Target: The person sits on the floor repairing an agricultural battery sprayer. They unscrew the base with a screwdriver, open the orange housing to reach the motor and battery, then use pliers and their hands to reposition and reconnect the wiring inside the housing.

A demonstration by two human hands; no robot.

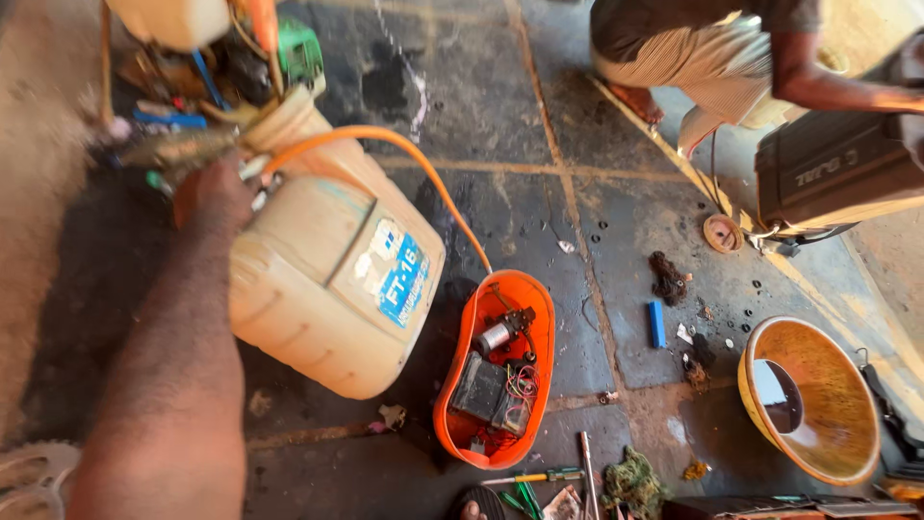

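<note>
The cream sprayer tank (332,279) lies tilted on the floor (500,106); the left hand (214,193) reaches its neck, grip unclear. Right hand is unseen. The tank could roll, yanking the orange hose (423,173) from the open orange base (496,371).

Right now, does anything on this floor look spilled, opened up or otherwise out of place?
Yes. The cream tank lies tipped on its side, and its orange base sits detached beside it with motor and wires exposed. Small dark parts are scattered over the stone floor.
</note>
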